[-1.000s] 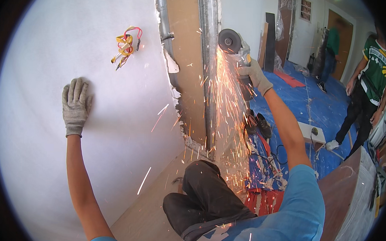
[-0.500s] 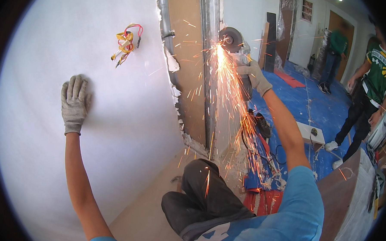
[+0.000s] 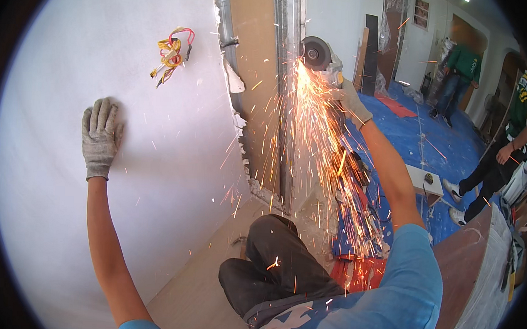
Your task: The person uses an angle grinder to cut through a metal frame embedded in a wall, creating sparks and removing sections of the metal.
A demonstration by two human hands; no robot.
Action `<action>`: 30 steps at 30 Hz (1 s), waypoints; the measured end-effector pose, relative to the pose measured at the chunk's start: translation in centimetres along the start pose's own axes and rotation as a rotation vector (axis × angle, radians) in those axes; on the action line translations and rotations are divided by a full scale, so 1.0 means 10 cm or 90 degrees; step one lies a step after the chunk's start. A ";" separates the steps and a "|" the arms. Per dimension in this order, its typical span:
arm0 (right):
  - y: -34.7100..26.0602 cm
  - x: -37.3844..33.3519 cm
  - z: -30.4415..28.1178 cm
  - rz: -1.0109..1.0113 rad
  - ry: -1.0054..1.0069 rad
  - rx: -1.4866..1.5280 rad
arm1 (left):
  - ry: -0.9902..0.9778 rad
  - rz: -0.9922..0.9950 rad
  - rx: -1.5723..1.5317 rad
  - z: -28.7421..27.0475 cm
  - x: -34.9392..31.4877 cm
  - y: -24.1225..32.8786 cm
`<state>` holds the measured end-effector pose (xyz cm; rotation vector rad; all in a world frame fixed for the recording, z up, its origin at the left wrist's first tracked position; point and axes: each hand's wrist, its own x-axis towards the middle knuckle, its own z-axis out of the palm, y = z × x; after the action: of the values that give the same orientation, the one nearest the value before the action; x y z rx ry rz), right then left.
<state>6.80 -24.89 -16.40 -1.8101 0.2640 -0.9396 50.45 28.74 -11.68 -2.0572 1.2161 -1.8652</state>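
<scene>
My left hand [image 3: 102, 135], in a worn grey work glove, lies flat on the white wall [image 3: 175, 155] with its fingers stretched out. In my right hand [image 3: 353, 104], also gloved, is an angle grinder [image 3: 332, 67]; the fingers wrap round its body, which sparks partly hide. Its dark disc [image 3: 316, 53] is against or very near the metal stud [image 3: 286, 107] at the cut edge of the wall. Orange sparks [image 3: 318, 114] stream down and to the right from there. A brown board [image 3: 250, 58] shows behind the opening, beside another metal stud [image 3: 224, 21].
Yellow and red wires [image 3: 172, 54] hang bundled from the wall. Blue sheeting [image 3: 388, 132] covers the floor at right, with a white box [image 3: 422, 182] carrying a tape measure. Two people [image 3: 463, 67] stand farther off. A plastic-wrapped panel [image 3: 470, 273] leans at lower right.
The spark stream has grown denser and wider. My left hand stays on the wall and my right hand keeps the grinder at the stud. The nearer person at right has shifted rightward.
</scene>
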 end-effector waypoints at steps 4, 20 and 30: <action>0.04 -0.01 0.04 -0.050 0.009 0.036 | 0.000 -0.015 -0.004 0.00 -0.01 -0.01; -0.09 -0.17 0.07 -0.037 -0.005 0.026 | -0.028 -0.007 0.021 0.02 -0.01 0.00; -0.06 -0.20 0.10 -0.038 -0.008 0.041 | 0.004 -0.001 0.011 0.00 0.00 0.00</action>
<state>6.01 -22.82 -16.94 -1.7728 0.1703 -0.9676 50.40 28.73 -11.69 -2.0461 1.1946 -1.8780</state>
